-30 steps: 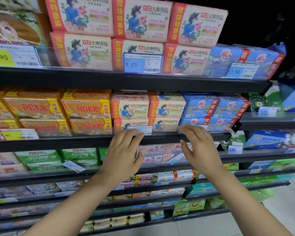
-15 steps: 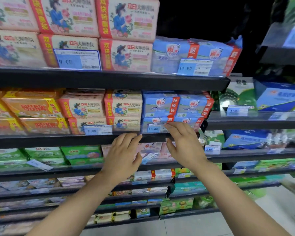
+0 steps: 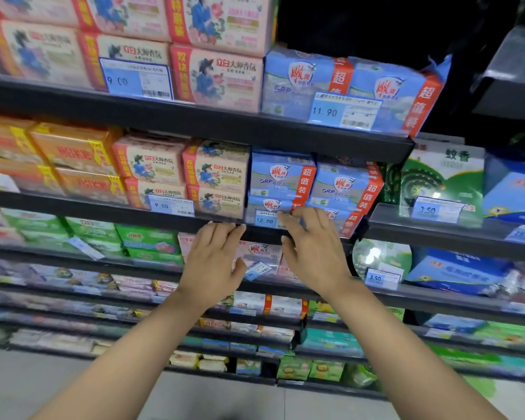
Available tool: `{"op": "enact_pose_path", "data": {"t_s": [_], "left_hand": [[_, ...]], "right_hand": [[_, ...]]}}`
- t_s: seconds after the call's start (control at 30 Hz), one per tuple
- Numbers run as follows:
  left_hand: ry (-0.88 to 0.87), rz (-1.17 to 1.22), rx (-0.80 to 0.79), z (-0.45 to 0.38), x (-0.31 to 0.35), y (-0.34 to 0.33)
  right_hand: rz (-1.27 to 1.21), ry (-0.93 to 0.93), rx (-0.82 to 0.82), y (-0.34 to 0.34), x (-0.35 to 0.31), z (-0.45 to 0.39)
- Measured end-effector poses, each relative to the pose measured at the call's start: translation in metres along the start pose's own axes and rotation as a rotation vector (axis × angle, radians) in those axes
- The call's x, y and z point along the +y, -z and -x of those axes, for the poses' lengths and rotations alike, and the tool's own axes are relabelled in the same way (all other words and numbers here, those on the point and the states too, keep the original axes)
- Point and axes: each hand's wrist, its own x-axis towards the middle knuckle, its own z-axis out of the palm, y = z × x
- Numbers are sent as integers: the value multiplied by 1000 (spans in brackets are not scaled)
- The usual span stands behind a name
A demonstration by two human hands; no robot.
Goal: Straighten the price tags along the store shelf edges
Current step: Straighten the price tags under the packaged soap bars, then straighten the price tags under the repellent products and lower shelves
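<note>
A blue price tag reading 12.00 (image 3: 265, 220) stands on the edge of the middle shelf (image 3: 103, 209), in front of blue soap packs (image 3: 285, 177). My right hand (image 3: 312, 250) reaches up to it, fingertips touching its right end. My left hand (image 3: 214, 262) is flat against the same shelf edge just left of the tag, fingers together, holding nothing. A 9.00 tag (image 3: 172, 205) stands straight further left. On the shelf below, one tag (image 3: 256, 270) sits tilted between my hands and another tilted tag (image 3: 85, 248) lies to the left.
The upper shelf carries a 9.00 tag (image 3: 135, 80) and an 11.90 tag (image 3: 343, 113). To the right, a neighbouring shelf unit holds green mosquito coil boxes with 3.50 tags (image 3: 437, 209). Lower shelves hold several soap packs. Grey floor (image 3: 255, 401) lies below.
My view has shifted right along the shelves. My right hand rose from the shelf edge to the 12.00 tag; my left hand followed to the right and stays on the shelf edge.
</note>
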Motion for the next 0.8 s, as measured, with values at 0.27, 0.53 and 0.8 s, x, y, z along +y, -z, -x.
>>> {"op": "enact_pose_path", "data": {"t_s": [0.27, 0.53, 0.8], "left_hand": [[-82, 12, -61, 0, -1, 19], [-295, 111, -9, -16, 46, 40], [-437, 217, -2, -47, 130, 47]], "right_hand": [[-18, -66, -14, 16, 8, 26], [61, -263, 16, 63, 36, 78], [155, -400, 66, 112, 81, 128]]}}
